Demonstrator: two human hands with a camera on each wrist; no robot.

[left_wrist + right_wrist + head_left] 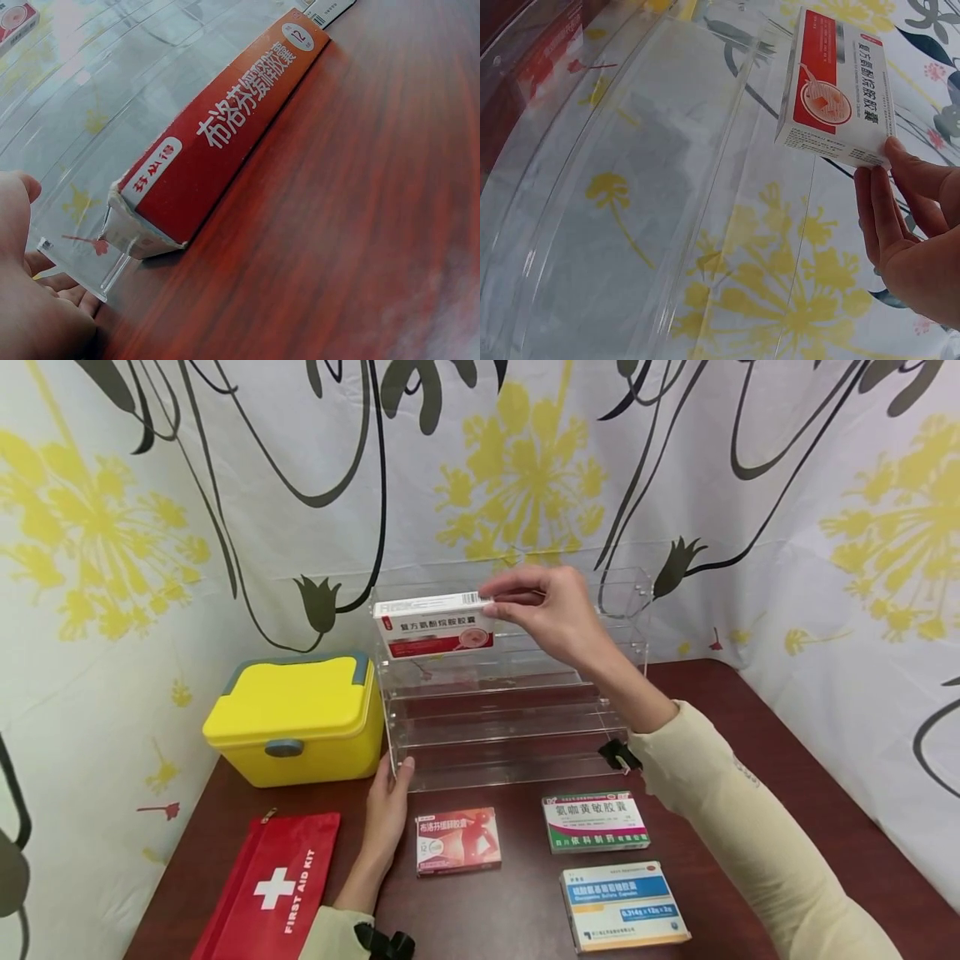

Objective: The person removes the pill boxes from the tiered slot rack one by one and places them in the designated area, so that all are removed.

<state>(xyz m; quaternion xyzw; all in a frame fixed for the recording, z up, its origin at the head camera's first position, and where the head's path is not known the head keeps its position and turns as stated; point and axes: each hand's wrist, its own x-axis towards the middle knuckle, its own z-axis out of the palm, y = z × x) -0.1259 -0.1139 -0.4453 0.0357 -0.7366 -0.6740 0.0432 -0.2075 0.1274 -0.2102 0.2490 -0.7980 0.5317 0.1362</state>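
Note:
My right hand (558,614) pinches one end of a white and red medicine box (438,631) between thumb and fingers. The box is at the upper left of a clear tiered display rack (517,777); whether it touches a tier, I cannot tell. In the right wrist view, the fingertips hold the box (836,90) by a lower corner. My left hand (386,814) grips the rack's lower left side edge, thumb and fingers on either side of the panel. Near that hand, a red ibuprofen capsule box (457,842) lies flat on the table.
A green and white medicine box (596,821) and a blue and white one (624,906) lie at front right. A yellow lidded case (292,718) stands left of the rack. Before it lies a red first aid pouch (273,885). Patterned cloth (525,468) hangs behind the dark wooden table (720,735).

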